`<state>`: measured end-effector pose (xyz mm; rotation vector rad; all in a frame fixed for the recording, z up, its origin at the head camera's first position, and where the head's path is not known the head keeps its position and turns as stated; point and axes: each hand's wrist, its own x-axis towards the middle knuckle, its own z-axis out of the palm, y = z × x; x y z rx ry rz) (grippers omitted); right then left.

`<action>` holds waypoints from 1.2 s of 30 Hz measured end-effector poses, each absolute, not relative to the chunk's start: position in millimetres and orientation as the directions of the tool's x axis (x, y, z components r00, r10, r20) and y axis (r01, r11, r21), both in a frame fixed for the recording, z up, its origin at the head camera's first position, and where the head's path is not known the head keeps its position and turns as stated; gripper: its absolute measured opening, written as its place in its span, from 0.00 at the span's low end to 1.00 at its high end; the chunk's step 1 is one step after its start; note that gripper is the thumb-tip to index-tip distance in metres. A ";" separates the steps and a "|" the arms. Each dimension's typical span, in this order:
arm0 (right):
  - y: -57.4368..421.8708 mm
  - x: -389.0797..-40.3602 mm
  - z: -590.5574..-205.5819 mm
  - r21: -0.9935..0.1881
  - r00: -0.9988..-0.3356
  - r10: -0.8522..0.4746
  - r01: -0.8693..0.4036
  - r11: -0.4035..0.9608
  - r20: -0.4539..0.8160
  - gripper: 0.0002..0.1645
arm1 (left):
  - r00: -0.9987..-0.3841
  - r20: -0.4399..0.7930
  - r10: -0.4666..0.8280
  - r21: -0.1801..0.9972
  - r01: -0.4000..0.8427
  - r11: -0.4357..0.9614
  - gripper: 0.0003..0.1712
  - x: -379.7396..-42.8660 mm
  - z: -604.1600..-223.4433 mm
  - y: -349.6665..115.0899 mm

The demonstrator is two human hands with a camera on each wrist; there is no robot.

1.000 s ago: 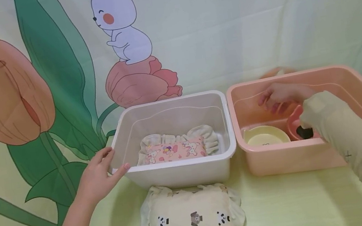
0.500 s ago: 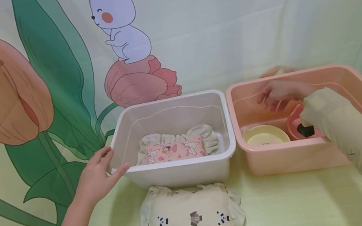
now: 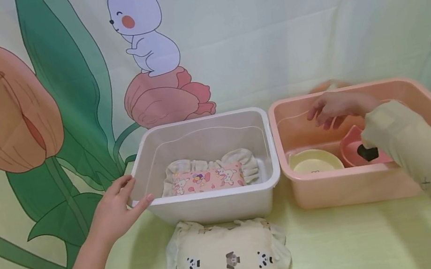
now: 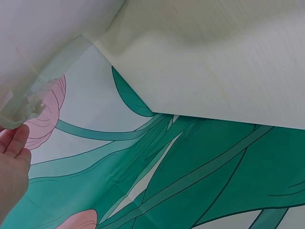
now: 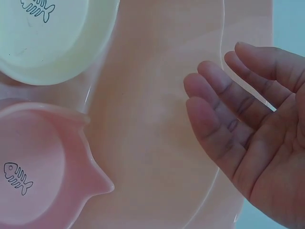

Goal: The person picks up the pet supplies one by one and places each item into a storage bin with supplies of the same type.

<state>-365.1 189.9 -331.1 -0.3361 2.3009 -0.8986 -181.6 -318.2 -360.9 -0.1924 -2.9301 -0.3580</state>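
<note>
My left hand point(image 3: 118, 205) rests on the front left corner of a white plastic tub point(image 3: 212, 194), thumb on the front rim and fingers at the left rim. The left wrist view shows its fairly straight fingertips point(image 4: 19, 136) touching the rim. My right hand point(image 3: 337, 107) hovers inside a pink plastic tub point(image 3: 352, 185), fingers relaxed and palm holding nothing, as the right wrist view shows. Below it lie a pale yellow bowl point(image 3: 316, 161) and a pink bowl point(image 3: 352, 145) with a pointed ear, each with a fishbone print. My right sleeve partly hides the pink bowl.
A pink rabbit-print ruffled cushion point(image 3: 207, 178) lies in the white tub. On the table before it is a cream ruffled cushion point(image 3: 229, 258) with animal prints. The tubs stand side by side against a printed cloth backdrop point(image 3: 268, 40).
My right hand has lifted and shifted slightly to the right inside the pink tub, exposing more of the pink bowl. The left hand stays on the white tub's rim.
</note>
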 end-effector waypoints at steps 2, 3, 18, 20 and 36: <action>189.7 -364.8 -329.2 -0.677 -0.762 -0.442 -0.007 0.736 -0.473 0.24 | -0.975 0.196 0.108 0.226 0.152 0.962 0.43 -182.0 -360.4 -317.9; 189.4 -364.4 -328.3 -0.678 -0.764 -0.431 0.012 0.735 -0.480 0.24 | -0.974 0.196 0.109 0.224 0.153 0.963 0.43 -181.9 -360.0 -317.7; 187.1 -359.4 -316.3 -0.648 -0.775 -0.448 -0.067 0.759 -0.446 0.23 | -0.979 0.173 0.105 0.223 0.143 0.964 0.43 -181.8 -355.9 -316.8; 186.7 -359.8 -315.7 -0.649 -0.774 -0.459 -0.083 0.756 -0.437 0.23 | -0.980 0.171 0.103 0.222 0.140 0.965 0.43 -181.6 -355.9 -316.6; 183.8 -352.3 -311.7 -0.653 -0.777 -0.519 -0.191 0.733 -0.356 0.22 | -0.977 0.180 0.112 0.221 0.151 0.963 0.44 -181.4 -359.4 -316.9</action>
